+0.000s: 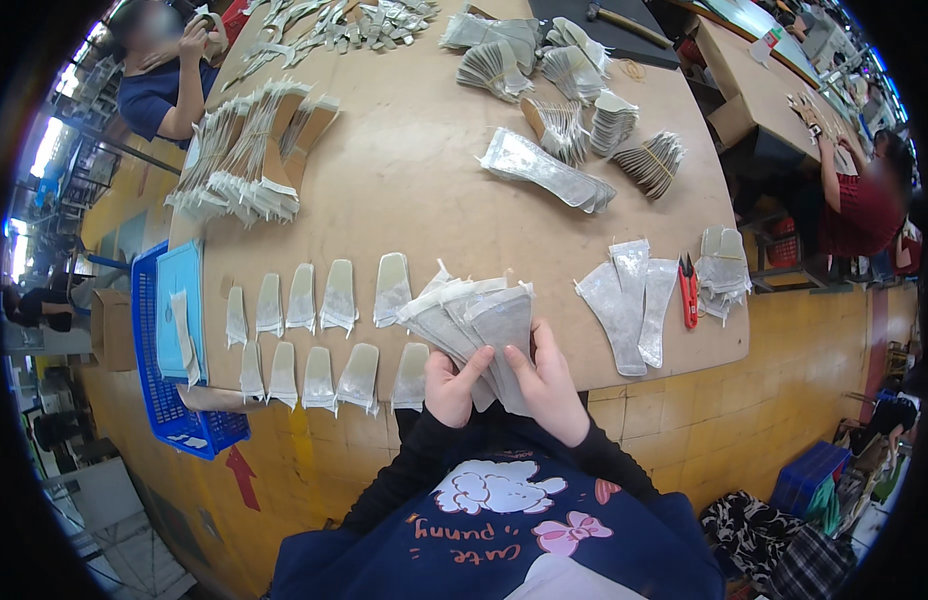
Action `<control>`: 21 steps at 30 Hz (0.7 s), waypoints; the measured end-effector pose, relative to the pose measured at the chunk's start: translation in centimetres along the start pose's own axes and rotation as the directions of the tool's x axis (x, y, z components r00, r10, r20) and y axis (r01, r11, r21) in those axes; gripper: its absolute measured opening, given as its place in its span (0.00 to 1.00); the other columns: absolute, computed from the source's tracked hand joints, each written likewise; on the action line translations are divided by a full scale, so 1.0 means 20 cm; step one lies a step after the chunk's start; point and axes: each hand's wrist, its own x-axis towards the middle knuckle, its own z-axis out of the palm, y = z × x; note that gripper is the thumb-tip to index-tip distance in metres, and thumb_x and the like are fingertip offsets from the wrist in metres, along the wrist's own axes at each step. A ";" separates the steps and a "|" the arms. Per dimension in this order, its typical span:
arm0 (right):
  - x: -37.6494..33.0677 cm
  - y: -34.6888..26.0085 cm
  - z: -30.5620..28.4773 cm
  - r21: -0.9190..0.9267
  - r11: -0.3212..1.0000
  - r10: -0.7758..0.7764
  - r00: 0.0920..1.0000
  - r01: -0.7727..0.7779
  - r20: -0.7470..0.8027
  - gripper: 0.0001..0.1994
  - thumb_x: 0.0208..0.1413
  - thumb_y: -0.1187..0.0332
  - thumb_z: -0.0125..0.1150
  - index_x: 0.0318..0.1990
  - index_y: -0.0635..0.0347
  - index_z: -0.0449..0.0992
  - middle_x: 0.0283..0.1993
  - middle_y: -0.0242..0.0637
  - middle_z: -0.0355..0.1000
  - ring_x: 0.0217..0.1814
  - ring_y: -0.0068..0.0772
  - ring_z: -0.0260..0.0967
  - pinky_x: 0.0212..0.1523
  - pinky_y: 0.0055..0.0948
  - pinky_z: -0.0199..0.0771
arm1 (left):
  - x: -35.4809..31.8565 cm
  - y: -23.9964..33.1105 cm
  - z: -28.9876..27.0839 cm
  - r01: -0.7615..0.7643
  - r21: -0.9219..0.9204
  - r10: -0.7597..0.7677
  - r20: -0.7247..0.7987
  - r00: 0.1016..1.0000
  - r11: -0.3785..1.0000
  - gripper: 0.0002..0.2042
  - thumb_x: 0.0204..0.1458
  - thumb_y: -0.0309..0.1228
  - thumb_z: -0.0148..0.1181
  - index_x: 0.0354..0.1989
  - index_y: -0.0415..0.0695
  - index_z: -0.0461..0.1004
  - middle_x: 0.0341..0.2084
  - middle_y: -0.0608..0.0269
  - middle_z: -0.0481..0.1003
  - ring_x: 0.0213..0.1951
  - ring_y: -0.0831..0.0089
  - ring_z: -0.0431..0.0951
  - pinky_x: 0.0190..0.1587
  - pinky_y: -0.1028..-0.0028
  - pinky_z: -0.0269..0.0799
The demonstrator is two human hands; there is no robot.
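Note:
Both my hands hold a fanned stack of thin grey-white flared fabric pieces (494,322) at the table's near edge. My left hand (450,392) closes on the stack's left side, and my right hand (556,388) grips its right side. Both thumbs press on the front piece. Left of the stack, two rows of small tapered pieces (341,290) with pale greenish ends lie on the table. To the right are several larger loose flared pieces (630,300). Red-handled thread snips (689,292) lie beside them, next to a small pile of short pieces (724,262).
Tied bundles (249,150) stand at the table's left; more bundles (549,175) lie at the far right. A hammer (629,25) rests on a black mat. A blue basket (159,400) adjoins the left edge. Co-workers sit at far left (159,95) and right (864,195).

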 end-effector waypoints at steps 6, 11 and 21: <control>0.11 -0.10 -0.05 -0.535 0.782 -0.468 0.868 0.319 -0.166 0.28 0.59 0.80 0.52 0.68 0.66 0.59 0.48 0.52 0.72 0.46 0.52 0.71 0.47 0.43 0.69 | 0.01 0.04 -0.03 -0.005 -0.060 0.001 -0.069 0.998 0.998 0.17 0.60 0.27 0.60 0.53 0.33 0.66 0.46 0.53 0.76 0.45 0.66 0.79 0.50 0.66 0.74; 0.38 0.01 -0.09 -0.919 0.272 -0.532 0.840 0.285 0.103 0.33 0.51 0.79 0.54 0.68 0.64 0.60 0.40 0.40 0.69 0.41 0.41 0.67 0.46 0.36 0.67 | 0.01 0.08 -0.06 0.001 -0.130 -0.011 -0.076 0.997 0.991 0.15 0.60 0.26 0.59 0.51 0.33 0.67 0.44 0.53 0.77 0.43 0.64 0.80 0.49 0.65 0.75; 1.02 -0.01 -0.29 -0.913 0.264 -0.593 0.799 0.311 0.101 0.23 0.53 0.77 0.51 0.58 0.59 0.71 0.41 0.39 0.68 0.40 0.46 0.70 0.40 0.39 0.70 | -0.02 0.09 -0.07 0.023 -0.125 -0.023 0.006 1.000 0.992 0.12 0.60 0.26 0.58 0.48 0.33 0.70 0.41 0.54 0.76 0.43 0.66 0.79 0.46 0.66 0.76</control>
